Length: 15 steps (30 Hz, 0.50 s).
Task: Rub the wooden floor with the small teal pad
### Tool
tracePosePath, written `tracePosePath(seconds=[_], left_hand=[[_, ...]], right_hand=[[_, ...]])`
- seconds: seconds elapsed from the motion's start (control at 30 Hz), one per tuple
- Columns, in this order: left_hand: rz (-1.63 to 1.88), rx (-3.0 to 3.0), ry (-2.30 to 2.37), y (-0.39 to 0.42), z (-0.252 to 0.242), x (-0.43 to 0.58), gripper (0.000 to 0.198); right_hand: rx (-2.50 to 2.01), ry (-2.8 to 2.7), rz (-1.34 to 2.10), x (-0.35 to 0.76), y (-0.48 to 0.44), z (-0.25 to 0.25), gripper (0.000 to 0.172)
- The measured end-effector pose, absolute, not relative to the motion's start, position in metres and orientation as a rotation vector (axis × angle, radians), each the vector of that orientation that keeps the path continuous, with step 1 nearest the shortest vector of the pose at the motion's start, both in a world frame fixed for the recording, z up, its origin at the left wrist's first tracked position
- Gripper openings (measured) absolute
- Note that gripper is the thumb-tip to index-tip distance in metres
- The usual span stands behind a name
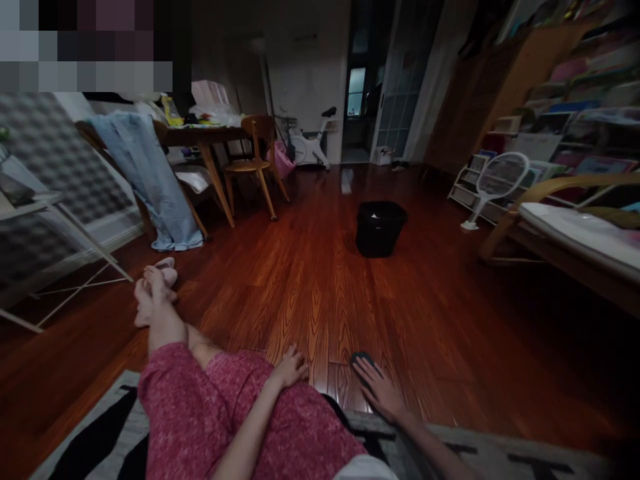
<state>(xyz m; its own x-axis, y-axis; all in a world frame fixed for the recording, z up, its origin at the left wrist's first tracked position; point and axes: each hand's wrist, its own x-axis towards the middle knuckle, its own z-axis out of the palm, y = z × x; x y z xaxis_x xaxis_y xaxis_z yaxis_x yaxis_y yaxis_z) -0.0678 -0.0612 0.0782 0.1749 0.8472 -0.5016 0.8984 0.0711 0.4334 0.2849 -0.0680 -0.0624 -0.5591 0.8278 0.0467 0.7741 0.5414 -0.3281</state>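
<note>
Floor is dimly lit: glossy red-brown boards, bold wavy grain. Right hand is laid over a dark, rounded mouse-like thing, which is set on the boards just beyond the rug. Fingers are stretched out over it; whether it is actually gripped cannot be told. For good control, the palm should be kept low and the fingers loose, with the thing held flat; on a gloss finish, light pressure should be enough, and the rug edge is best avoided. Left hand is rested on the lap, fingers slackly bent, nothing seen held. Mottled crimson cloth is spread beneath it. Rug is patterned grey and black. Further out: black bin, tapered and shiny, stood on the floor; wooden chair with splayed legs; cluttered bench; pale blue fabric draped over another chair.
</note>
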Motion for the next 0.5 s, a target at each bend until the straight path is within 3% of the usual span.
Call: tracePosePath(seconds=[0.17,0.3,0.4,0.5], left_hand=[[-0.079,1.741,1.650,-0.059,0.074,-0.069,0.070],[-0.075,1.761,1.645,-0.057,0.067,-0.070,0.070],[-0.082,1.775,1.652,-0.056,0.064,-0.071,0.066],[-0.077,1.785,1.652,-0.056,0.063,-0.071,0.066]], right_hand=[[-1.852,-2.186,0.179,0.333,-0.034,-0.064,0.059],[-2.204,-1.657,0.063,0.298,0.008,-0.064,0.063],[-2.279,-1.484,0.137,0.246,0.025,-0.058,0.063],[-2.165,-1.685,0.252,0.198,0.020,-0.054,0.061]])
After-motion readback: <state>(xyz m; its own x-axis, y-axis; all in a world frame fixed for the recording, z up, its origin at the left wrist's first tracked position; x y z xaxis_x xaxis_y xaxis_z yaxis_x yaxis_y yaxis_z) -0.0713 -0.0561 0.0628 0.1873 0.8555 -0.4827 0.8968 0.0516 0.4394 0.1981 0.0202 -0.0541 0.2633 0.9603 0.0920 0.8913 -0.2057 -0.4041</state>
